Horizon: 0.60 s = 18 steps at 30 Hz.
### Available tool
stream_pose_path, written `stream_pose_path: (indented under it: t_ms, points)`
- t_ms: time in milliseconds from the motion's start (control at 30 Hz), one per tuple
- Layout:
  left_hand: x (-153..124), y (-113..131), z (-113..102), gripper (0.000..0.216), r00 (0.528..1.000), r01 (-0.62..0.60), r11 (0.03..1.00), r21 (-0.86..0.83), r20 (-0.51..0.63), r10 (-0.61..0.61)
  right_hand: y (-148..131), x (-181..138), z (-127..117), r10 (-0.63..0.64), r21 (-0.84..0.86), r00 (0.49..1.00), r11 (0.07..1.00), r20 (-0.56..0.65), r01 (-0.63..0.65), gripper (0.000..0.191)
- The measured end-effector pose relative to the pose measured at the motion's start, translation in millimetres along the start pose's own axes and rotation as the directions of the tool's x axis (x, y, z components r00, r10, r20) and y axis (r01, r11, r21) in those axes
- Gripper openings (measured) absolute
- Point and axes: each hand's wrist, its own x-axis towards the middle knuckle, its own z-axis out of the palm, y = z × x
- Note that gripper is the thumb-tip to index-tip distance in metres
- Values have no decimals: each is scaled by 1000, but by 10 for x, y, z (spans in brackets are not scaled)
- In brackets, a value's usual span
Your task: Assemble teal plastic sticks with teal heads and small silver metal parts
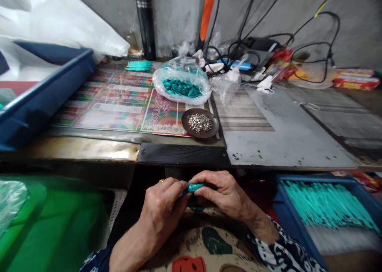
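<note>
Between my two hands, just in front of the table edge, is a small teal plastic piece (pixel 195 187) with dark spots or holes. My left hand (pixel 164 202) pinches its left end, and my right hand (pixel 223 192) grips the right end between thumb and fingers. Much of the piece is hidden by the fingers. Past the hands, a brown dish (pixel 185 120) on the table holds many tiny silvery metal pieces (pixel 199 122). Behind it, a clear plastic bag (pixel 159 85) lies open around a heap of teal plastic parts (pixel 182 88).
A blue tray (pixel 62 79) sits at the left; another blue tray (pixel 279 192) at lower right holds long teal pieces (pixel 325 202). A green container (pixel 65 220) is at lower left. Along the wall stand a black cylinder (pixel 145 25), an orange-handled tool (pixel 208 13) and tangled cables (pixel 247 45).
</note>
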Motion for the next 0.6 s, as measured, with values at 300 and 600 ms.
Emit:
stream_pose_path:
  t_ms: [300, 600]
  points:
    - [38, -28, -15, 8, 999, -30, 1000, -8, -16, 30, 55, 19, 26, -9, 58, 1000, 998, -12, 9, 10]
    - [224, -28, -103, 10, 990, -95, 995, 6, -109, 95, -139, 95, -141, -145, -167, 986, 977, -80, 130, 16]
